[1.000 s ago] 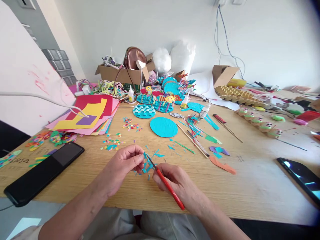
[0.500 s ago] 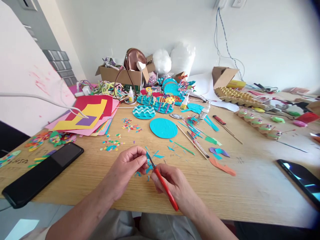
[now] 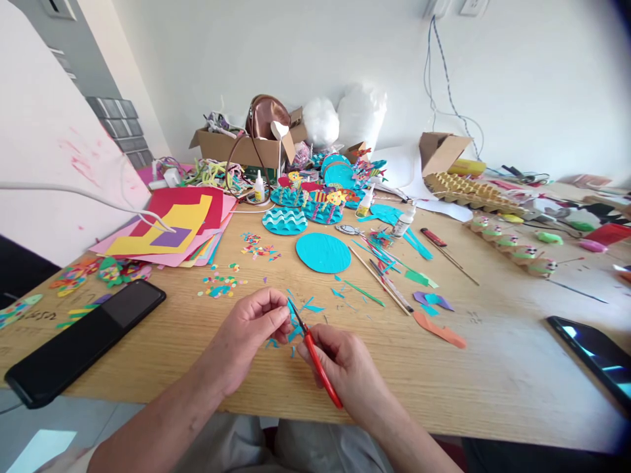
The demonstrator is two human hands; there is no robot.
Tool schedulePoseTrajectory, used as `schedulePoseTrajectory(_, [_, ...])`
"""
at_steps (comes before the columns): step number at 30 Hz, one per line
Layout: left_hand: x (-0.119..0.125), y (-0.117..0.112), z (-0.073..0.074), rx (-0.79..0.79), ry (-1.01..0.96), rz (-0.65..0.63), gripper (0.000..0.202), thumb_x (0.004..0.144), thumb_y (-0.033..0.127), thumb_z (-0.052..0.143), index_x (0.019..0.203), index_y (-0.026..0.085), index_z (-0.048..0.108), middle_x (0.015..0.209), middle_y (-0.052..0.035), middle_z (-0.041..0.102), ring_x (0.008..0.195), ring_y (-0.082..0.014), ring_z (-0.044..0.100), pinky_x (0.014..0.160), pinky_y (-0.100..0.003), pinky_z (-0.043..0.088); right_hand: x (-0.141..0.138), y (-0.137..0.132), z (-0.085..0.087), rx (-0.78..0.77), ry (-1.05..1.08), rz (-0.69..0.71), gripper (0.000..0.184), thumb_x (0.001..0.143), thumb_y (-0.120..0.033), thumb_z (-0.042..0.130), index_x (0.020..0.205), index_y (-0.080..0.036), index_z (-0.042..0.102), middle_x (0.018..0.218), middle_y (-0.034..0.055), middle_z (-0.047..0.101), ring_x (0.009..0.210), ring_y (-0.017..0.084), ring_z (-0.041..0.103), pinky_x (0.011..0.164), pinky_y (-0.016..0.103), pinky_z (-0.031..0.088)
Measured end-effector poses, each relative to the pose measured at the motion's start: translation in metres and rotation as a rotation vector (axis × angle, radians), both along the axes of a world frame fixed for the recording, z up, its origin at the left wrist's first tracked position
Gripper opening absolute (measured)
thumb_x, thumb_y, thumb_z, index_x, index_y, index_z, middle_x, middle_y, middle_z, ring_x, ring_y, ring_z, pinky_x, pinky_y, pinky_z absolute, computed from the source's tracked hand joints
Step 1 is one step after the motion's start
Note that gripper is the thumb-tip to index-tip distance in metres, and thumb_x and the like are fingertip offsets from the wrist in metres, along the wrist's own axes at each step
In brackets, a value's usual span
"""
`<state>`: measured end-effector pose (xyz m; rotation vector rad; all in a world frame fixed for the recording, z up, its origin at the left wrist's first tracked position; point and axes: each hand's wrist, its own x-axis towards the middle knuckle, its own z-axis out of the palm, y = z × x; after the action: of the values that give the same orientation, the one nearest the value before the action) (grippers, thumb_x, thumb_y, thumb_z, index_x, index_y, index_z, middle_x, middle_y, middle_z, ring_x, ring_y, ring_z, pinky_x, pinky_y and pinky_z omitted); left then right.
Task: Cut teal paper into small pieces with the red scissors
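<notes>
My left hand (image 3: 259, 316) is closed in a pinch above the near part of the table. A sliver of blue paper (image 3: 289, 304) shows at its fingertips, mostly hidden by them. Red-handled scissors (image 3: 319, 368) are gripped in my right hand (image 3: 342, 358), their blades pointing up and left to the left fingertips. Under the blades lie several blue paper scraps (image 3: 312, 307). Beyond the hands, a blue disc (image 3: 323, 253) rests flat on the table.
Coloured sheets (image 3: 185, 203) are stacked at the left, behind a long black device (image 3: 89, 338). Glue bottles (image 3: 404, 220) and decorated blue pieces (image 3: 284, 221) stand farther back. Thin sticks (image 3: 379, 279) and an orange scrap (image 3: 438, 330) lie right of centre, with a phone (image 3: 591, 355) at the right edge.
The scissors' handle end has swung slightly left and up with my right hand. My left hand keeps its pinch in nearly the same place.
</notes>
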<state>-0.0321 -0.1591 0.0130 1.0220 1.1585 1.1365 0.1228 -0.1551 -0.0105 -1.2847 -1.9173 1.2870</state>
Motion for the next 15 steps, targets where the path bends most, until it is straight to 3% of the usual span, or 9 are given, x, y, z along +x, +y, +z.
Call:
schedulePoseTrajectory(7, [-0.004,-0.003,0.000,0.011,0.008,0.004,0.009,0.074,0.024,0.055,0.069,0.017,0.053,0.062,0.0029,0.056,0.061,-0.0109,0.052,0.058,-0.022,0.042,0.002,-0.002,0.012,-0.083,0.033,0.121,0.028,0.084,-0.035,0.042,0.063,-0.018,0.043,0.058,-0.0037,0.040,0.055,0.010,0.037,0.051,0.022,0.027])
schedulePoseTrajectory(15, [0.000,-0.002,0.001,-0.008,-0.003,-0.006,0.008,0.071,0.022,0.055,0.067,0.016,0.051,0.058,0.0038,0.055,0.056,-0.0091,0.050,0.054,-0.020,0.040,0.004,0.000,0.012,-0.023,-0.013,0.097,0.030,0.083,-0.038,0.045,0.061,-0.018,0.041,0.057,-0.0038,0.038,0.054,0.010,0.034,0.049,0.022,0.025])
